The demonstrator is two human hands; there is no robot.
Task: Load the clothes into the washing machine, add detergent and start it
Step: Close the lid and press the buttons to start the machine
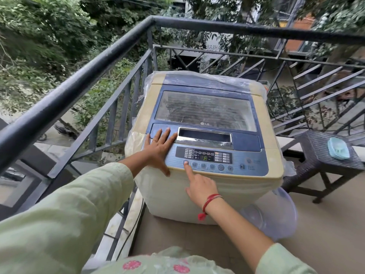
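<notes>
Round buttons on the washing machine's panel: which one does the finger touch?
The leftmost button of the row, nearest the left hand. The right hand has its index fingertip on it; the other buttons, to its right, are untouched.

The balcony floor (325, 234) is mostly taken up by the washing machine (205, 115), parked in the corner by the railing (79, 86). A clear plastic tub (276, 214) is tucked right beside it, and a wicker stool (316, 155) is topped with a blue dish (338, 148).

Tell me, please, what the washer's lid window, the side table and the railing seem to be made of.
Lid window: glass or clear plastic, glossy, showing striped reflections. Side table: dark woven weave, probably synthetic rattan. Railing: seemingly metal, painted black, with a smooth sheen.
</notes>
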